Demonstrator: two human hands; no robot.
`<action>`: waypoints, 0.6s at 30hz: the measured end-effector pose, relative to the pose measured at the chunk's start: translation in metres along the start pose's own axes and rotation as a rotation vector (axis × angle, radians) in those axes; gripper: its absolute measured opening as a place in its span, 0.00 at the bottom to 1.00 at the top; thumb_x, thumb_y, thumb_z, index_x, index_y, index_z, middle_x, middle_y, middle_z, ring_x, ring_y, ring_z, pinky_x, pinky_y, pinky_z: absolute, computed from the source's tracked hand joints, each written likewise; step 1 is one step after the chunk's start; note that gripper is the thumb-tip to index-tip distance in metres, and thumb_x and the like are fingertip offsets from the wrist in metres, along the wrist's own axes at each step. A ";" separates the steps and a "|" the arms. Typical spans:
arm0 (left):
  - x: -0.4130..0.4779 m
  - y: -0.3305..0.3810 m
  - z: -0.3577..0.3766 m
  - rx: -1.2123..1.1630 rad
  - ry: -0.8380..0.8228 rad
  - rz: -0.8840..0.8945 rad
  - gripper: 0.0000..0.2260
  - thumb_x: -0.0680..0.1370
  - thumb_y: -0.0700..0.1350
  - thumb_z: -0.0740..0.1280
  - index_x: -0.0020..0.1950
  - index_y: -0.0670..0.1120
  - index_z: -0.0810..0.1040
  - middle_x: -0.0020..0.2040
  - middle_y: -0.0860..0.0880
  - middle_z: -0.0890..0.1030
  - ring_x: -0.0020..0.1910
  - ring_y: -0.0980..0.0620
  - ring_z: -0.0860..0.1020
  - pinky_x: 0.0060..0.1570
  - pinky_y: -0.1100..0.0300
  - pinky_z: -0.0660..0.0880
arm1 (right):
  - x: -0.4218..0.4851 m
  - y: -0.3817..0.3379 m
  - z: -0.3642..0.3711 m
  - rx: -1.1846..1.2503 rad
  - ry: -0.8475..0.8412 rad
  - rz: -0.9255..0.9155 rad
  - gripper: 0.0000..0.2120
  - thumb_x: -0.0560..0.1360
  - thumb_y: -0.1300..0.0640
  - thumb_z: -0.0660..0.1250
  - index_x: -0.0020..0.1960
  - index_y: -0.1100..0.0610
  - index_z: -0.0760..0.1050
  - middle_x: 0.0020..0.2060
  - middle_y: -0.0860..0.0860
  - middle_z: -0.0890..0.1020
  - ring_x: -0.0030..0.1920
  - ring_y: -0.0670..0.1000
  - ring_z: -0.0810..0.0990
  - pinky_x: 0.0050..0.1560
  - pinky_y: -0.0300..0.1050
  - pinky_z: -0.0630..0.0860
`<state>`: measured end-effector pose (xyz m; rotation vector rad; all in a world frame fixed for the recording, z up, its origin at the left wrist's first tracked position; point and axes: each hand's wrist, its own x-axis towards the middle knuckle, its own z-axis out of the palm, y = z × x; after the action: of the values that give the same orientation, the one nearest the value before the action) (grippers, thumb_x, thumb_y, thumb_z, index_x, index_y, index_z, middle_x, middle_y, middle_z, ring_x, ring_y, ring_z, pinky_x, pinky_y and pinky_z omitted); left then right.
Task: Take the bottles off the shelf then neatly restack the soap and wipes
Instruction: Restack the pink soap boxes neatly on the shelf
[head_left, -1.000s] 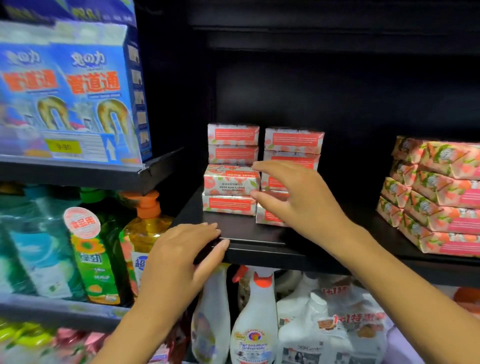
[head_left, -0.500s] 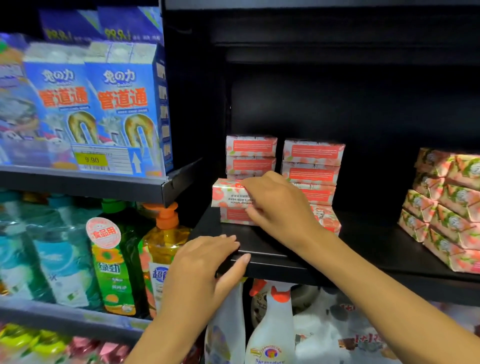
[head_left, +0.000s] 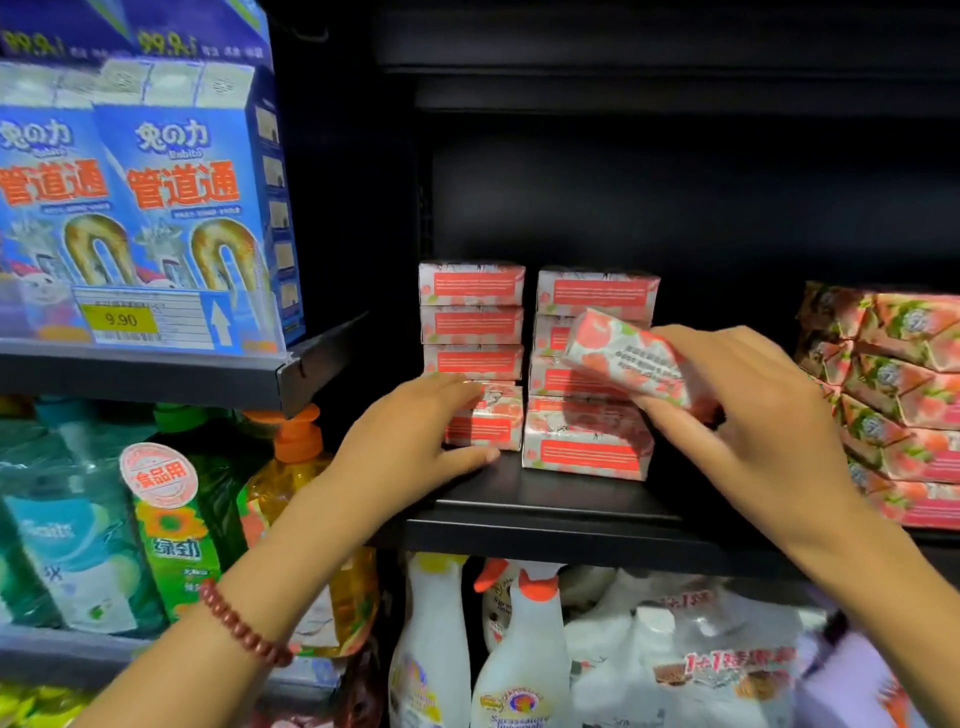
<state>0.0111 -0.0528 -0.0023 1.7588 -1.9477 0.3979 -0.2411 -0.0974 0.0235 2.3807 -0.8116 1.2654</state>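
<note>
Two stacks of pink-and-white soap boxes (head_left: 471, 322) stand on the black shelf (head_left: 545, 499). My left hand (head_left: 415, 441) grips the bottom box (head_left: 488, 421) of the left stack, fingers on its top and thumb along the shelf below it. My right hand (head_left: 748, 410) holds one soap box (head_left: 623, 358) tilted in the air in front of the right stack (head_left: 587, 436). A pile of pink floral wipe packs (head_left: 893, 395) lies at the shelf's right end.
Blue drain-cleaner boxes (head_left: 171, 208) sit on the upper left shelf. Green and yellow detergent bottles (head_left: 176, 519) stand lower left. White spray bottles (head_left: 524, 654) and refill bags fill the shelf below. Bare shelf lies between the soap and the wipes.
My right hand has lifted a soap box off the left stack and carried it right. My left hand left the shelf edge and took hold of the bottom left box.
</note>
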 end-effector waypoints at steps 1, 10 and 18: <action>0.002 -0.001 0.001 0.015 -0.023 0.000 0.31 0.75 0.62 0.64 0.74 0.53 0.63 0.73 0.55 0.66 0.71 0.56 0.64 0.67 0.62 0.62 | -0.004 0.004 -0.003 -0.001 0.000 0.007 0.20 0.74 0.48 0.62 0.60 0.59 0.74 0.49 0.52 0.80 0.49 0.49 0.74 0.44 0.36 0.63; -0.020 -0.002 -0.004 -0.021 0.054 -0.057 0.26 0.72 0.62 0.67 0.67 0.55 0.70 0.66 0.54 0.69 0.66 0.54 0.64 0.60 0.60 0.66 | -0.023 0.015 -0.002 0.024 0.030 0.002 0.20 0.74 0.48 0.61 0.60 0.60 0.75 0.48 0.52 0.80 0.48 0.44 0.71 0.45 0.33 0.62; -0.034 0.003 -0.009 -0.106 0.043 -0.166 0.20 0.73 0.59 0.68 0.64 0.57 0.73 0.60 0.52 0.72 0.57 0.55 0.70 0.48 0.65 0.68 | -0.013 0.010 0.017 0.005 0.003 -0.049 0.20 0.73 0.50 0.67 0.61 0.60 0.74 0.52 0.54 0.81 0.52 0.53 0.77 0.48 0.43 0.74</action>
<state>0.0116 -0.0191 -0.0119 1.8118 -1.7442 0.2675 -0.2417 -0.1095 0.0032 2.3875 -0.7453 1.2529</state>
